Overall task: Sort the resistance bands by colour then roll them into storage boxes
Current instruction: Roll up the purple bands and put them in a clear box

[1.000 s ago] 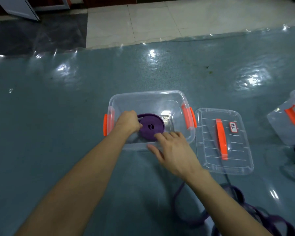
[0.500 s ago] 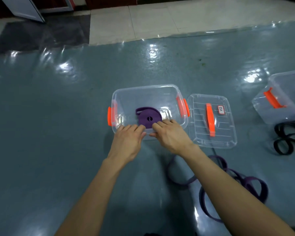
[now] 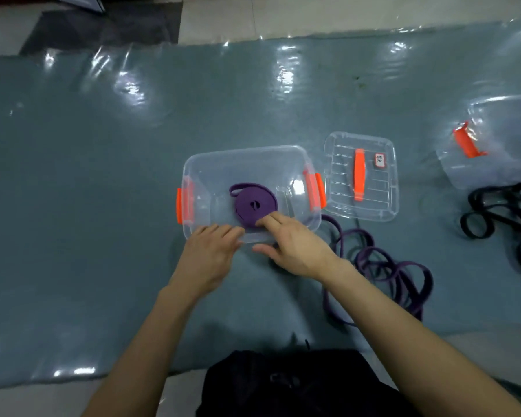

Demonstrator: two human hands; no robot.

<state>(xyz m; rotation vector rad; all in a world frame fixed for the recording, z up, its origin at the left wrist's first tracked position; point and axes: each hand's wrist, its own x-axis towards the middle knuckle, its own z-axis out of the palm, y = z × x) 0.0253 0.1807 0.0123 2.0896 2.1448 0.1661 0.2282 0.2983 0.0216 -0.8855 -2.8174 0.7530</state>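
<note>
A person's two bare forearms reach forward from the bottom of the view, over a glossy blue-grey floor mat (image 3: 103, 176) covered with clear plastic sheeting.

Both hands meet at the near wall of an open, clear plastic storage box with orange side latches (image 3: 244, 152). The left hand (image 3: 206, 255) lies palm down with straight fingers. Its fingertips (image 3: 223, 228) rest against the near rim of the box, and it holds nothing. The right hand (image 3: 295, 245) sits just beside it, also flat and relaxed. Its first two fingers (image 3: 272, 219) stretch over the rim and touch the near edge of a purple resistance band rolled into a flat coil (image 3: 254, 206). The thumb stays outside the box, low by the wall. Neither hand grips anything.

The coil lies flat on the bottom of the box, just beyond the fingertips, with a small loop of band sticking out on its far left side.

To the right of the right hand, beside the box, a clear plastic lid with an orange handle and a small label (image 3: 373, 206) lies on the mat. Nearer, beside the right wrist, loose purple resistance bands (image 3: 379, 266) sprawl in tangled loops. Well off to the right stands a second clear box with an orange latch (image 3: 500, 158), with a heap of black resistance bands (image 3: 494, 206) in front of it.

Pale floor tiles (image 3: 283, 13) show beyond the mat, far ahead of the hands.
</note>
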